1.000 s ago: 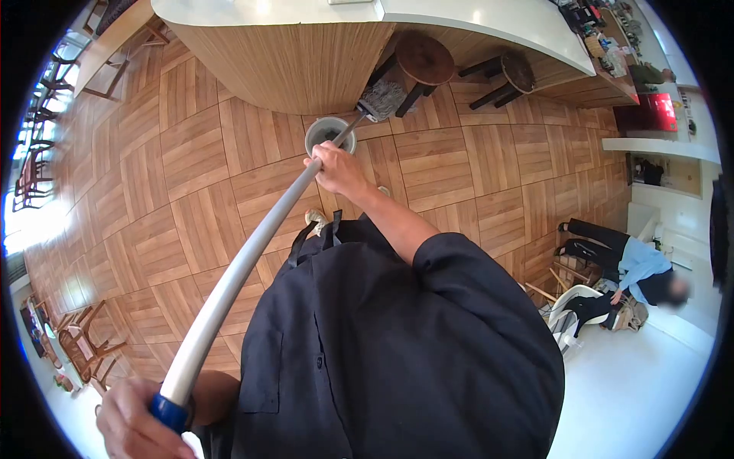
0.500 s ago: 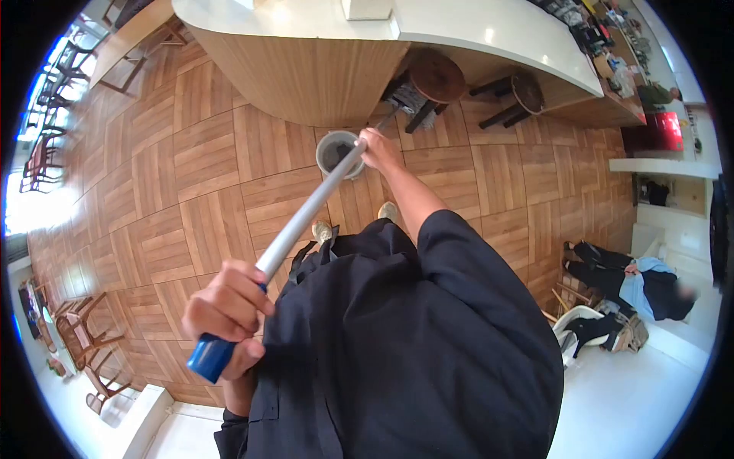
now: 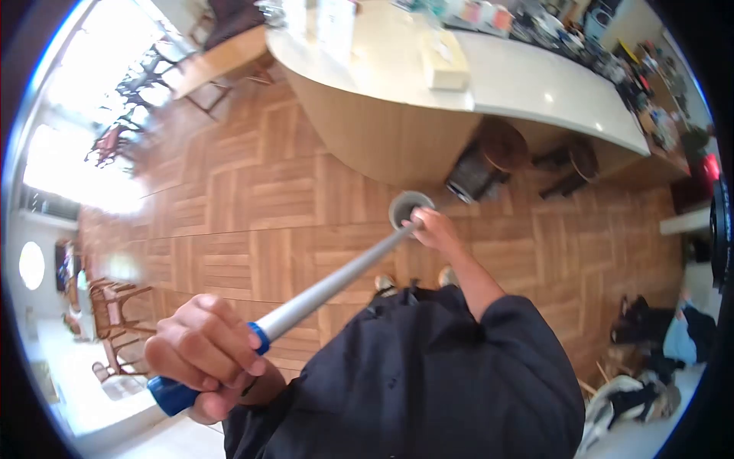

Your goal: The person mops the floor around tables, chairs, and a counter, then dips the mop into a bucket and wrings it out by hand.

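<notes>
A mop with a grey metal pole and blue grip runs diagonally across my front. My left hand is wrapped round the blue grip, at lower left near my body. Farther forward, my right hand closes round the pole. Just behind that hand stands a round grey bucket with a dark inside, partly covered by the hand in this view. Past the hand, a grey flat piece at the pole's far end lies on the floor by a stool; the join is hidden.
A curved wooden counter with a white top rises ahead, bearing a tissue box. Round stools stand beneath its overhang. Chairs are at left. At lower right a person sits near a bag and white chair.
My view has tilted and swung left, so the counter and bucket appear farther right and lower. The left hand with the grip has shifted left; both hands keep hold of the mop.
</notes>
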The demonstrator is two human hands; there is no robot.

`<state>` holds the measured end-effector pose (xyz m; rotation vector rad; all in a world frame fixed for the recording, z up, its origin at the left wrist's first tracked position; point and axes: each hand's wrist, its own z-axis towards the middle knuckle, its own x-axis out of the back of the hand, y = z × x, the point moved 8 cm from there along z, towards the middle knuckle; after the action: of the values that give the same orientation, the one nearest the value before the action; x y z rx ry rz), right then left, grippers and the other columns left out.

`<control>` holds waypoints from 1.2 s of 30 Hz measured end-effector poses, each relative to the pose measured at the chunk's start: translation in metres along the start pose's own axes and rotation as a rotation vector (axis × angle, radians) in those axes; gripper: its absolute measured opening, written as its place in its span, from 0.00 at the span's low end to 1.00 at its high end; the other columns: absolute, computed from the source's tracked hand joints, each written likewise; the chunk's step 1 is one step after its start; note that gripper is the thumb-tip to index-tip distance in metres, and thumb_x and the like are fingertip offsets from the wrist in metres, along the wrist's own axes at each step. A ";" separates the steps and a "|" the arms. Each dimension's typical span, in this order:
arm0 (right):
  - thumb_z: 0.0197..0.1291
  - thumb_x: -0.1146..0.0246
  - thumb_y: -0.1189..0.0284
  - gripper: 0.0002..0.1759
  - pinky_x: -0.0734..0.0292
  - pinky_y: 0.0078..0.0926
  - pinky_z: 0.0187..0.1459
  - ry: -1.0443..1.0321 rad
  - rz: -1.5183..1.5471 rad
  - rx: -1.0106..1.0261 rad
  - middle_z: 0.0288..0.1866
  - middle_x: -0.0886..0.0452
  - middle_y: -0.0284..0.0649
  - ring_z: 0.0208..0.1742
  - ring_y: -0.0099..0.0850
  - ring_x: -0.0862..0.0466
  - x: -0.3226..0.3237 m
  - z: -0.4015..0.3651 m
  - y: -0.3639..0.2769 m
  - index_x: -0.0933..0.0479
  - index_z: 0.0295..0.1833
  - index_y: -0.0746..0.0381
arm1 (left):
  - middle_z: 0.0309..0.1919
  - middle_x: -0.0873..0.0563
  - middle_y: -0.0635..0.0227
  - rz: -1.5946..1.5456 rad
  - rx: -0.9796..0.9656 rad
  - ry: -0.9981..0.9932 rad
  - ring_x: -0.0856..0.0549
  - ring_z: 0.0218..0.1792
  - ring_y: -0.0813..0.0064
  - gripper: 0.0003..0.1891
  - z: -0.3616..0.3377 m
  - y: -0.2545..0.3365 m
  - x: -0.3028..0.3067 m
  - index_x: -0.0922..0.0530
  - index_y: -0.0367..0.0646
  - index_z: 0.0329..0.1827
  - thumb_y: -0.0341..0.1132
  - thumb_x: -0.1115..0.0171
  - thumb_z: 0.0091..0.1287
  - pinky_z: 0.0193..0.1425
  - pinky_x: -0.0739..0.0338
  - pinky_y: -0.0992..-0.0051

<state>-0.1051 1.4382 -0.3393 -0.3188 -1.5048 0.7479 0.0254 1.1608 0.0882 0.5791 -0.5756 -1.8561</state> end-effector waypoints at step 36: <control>0.57 0.32 0.69 0.12 0.23 0.43 0.49 -0.426 0.139 0.271 0.46 0.19 0.49 0.51 0.51 0.19 0.072 -0.176 0.095 0.24 0.45 0.59 | 0.19 0.32 0.75 0.483 -0.108 0.617 0.31 0.19 0.81 0.11 -0.072 0.165 -0.302 0.36 0.48 0.31 0.36 0.48 0.74 0.35 0.35 0.73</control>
<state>0.0340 1.5982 -0.3561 -0.0581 -1.7629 1.1718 0.2848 1.3819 0.1739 0.8127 -0.1745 -1.1611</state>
